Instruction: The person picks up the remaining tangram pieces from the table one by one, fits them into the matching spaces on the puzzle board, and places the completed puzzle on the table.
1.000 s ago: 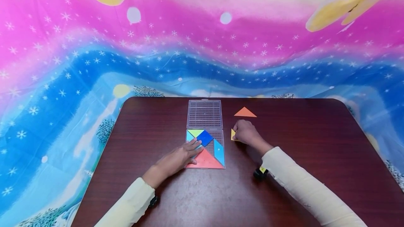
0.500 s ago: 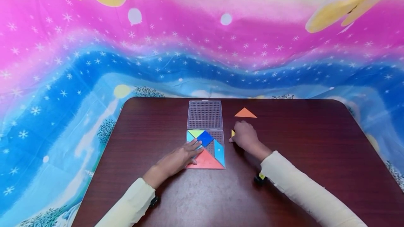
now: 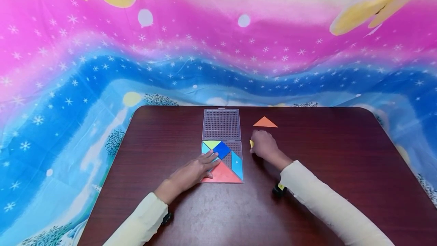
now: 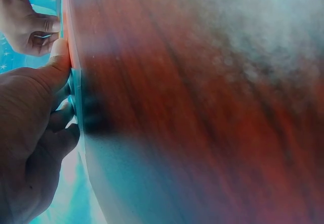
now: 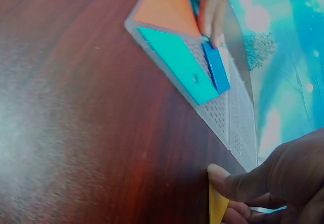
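Observation:
My right hand (image 3: 265,146) pinches a yellow tangram piece (image 5: 217,203) between thumb and fingers, to the right of a clear plastic case. Much of that piece is hidden by the hand in the head view. Over the case's near half, my left hand (image 3: 195,169) lies with extended fingers resting on the pieces at its left side. In that half (image 3: 236,145) are a large red-orange triangle (image 3: 223,174), a dark blue square (image 3: 222,150), a light blue parallelogram (image 3: 236,165), a yellow-green triangle (image 3: 211,144) and a cyan piece (image 3: 205,148) partly covered by the left fingers.
The case's gridded lid (image 3: 222,124) lies opened flat behind the near half. An orange triangle (image 3: 265,122) sits on the dark wooden table (image 3: 324,143) beyond my right hand. A printed cloth (image 3: 218,63) hangs behind the table's far edge.
The right hand's fingers have shifted about the yellow piece, and less of the piece shows in the head view now. My left hand and the pieces in the case have stayed put.

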A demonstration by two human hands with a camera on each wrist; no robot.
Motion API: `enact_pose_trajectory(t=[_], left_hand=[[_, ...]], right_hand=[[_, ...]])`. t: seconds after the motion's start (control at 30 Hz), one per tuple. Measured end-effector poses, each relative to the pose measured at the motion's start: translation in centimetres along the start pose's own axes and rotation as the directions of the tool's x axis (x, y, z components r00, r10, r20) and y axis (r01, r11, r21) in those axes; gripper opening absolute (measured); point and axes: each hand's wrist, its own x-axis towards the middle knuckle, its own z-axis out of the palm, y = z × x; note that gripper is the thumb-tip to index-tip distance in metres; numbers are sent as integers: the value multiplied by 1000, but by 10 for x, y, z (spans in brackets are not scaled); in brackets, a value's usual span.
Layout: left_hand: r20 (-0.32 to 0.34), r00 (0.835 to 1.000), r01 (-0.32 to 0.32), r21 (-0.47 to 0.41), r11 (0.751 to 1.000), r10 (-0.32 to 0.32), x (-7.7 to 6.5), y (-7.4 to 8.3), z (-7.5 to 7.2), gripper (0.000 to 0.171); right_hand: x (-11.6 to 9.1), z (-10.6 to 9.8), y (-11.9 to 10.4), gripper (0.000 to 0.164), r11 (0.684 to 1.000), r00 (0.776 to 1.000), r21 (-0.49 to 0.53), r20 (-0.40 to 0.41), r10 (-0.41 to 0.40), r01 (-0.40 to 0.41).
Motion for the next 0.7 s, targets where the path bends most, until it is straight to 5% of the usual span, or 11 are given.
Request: enact_pose_trajectory(t=[0.13,0.37,0.7], left_hand=[[-1,1000,-7,11,1000,7,1,0,0,55],[-10,1000,-14,14,1000,14,1,0,1,55],[-8,1000,-12,22,1000,12,1,-1,0,55]], right_hand=[[6,-5,5,43,995,996,91,82,23,-30],[9,-12,14,19,968,986,233,159,58,-94],[15,-17,21,15,861,951,486,310,-11,-149]])
